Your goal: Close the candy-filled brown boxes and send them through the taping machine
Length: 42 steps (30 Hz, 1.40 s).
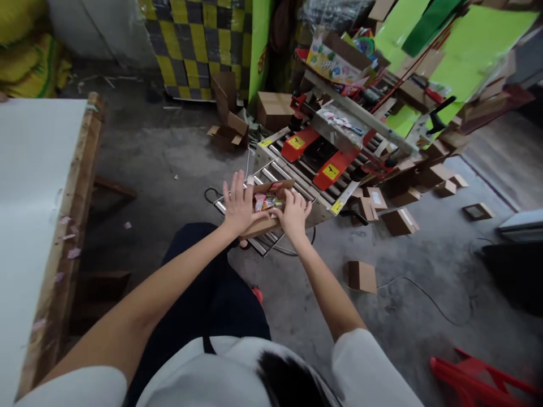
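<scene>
A small cardboard box rests on the metal rollers at the near end of the conveyor. Its top is partly open, and small colourful packets show inside. My left hand lies over the box's left end with its fingers spread. Over the right end is my right hand, its fingers apart and bent over the edge. Both thumbs point inward and nearly meet at the box's near side. Just beyond the box stands the red sealing machine with yellow labels.
Left is a white table with a wooden edge. Cardboard boxes and a cable lie on the floor to the right. A red stool is at the lower right. Yellow-and-black stacked packages stand at the back.
</scene>
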Tool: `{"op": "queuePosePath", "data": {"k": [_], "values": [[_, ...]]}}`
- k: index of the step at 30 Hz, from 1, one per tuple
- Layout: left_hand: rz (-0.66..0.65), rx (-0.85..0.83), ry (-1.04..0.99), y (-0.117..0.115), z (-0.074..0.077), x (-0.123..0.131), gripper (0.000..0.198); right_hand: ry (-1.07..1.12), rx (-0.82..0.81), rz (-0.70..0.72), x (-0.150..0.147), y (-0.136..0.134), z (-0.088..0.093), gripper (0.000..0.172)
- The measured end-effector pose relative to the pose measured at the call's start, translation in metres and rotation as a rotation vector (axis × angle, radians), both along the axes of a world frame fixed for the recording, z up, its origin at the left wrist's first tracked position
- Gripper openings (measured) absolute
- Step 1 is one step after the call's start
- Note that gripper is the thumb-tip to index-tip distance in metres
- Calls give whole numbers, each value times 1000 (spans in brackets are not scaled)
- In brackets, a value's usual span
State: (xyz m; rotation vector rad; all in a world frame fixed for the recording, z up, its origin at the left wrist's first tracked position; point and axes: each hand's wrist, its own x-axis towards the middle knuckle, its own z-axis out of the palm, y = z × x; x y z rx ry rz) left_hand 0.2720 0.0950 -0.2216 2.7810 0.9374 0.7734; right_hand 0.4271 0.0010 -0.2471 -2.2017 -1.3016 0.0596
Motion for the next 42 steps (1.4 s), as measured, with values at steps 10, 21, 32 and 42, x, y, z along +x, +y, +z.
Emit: {"op": "queuePosePath", "data": {"k": [10, 21, 32, 42], "values": [[155, 49, 130, -10, 7, 1, 69, -98, -215, 377, 2, 20, 14, 36], [-69, 22, 105, -17, -4, -6, 27, 156, 439, -194, -21, 10, -43, 47], [123, -479, 147, 12, 34, 5, 41, 124, 187, 241, 25, 28, -55, 66], [-255, -1152, 64, 41, -9, 23, 89, 96, 129, 51, 5, 27, -45, 63]]}}
